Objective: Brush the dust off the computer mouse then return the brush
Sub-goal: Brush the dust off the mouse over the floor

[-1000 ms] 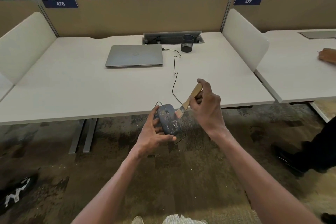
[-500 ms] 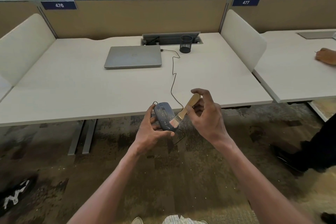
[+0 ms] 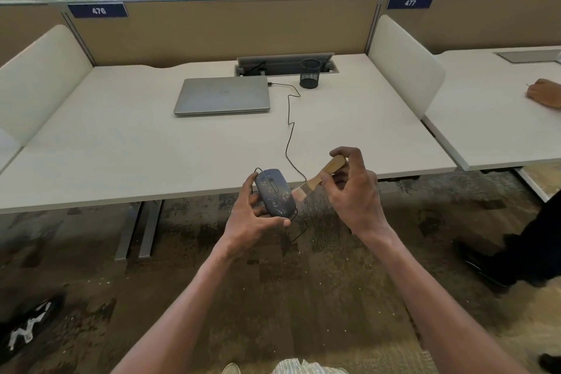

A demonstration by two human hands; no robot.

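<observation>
1. Left hand (image 3: 253, 218) grips the dark grey corded computer mouse (image 3: 275, 194), thumb under its near end and fingers curled behind its far side; mouse held in the air just off the near edge of the pale wood-grain counter (image 3: 121, 146), top face up and flecked with pale dust.
2. Right hand (image 3: 353, 191) pinches the small flat brush with a tan wooden handle (image 3: 326, 171); handle points up and right, pale bristles down and left at the right flank of the mouse. Bristles blurred; contact cannot be confirmed.
3. Thin black cable (image 3: 290, 130) runs from the mouse across the counter to the right side of the closed silver laptop (image 3: 223, 95).
4. Black mesh pen cup (image 3: 310, 73) stands just right of the laptop, beside the grey cable tray (image 3: 282, 65) at the back edge.
5. Tan partition panel behind carries a blue tag reading 476 (image 3: 98, 10).
</observation>
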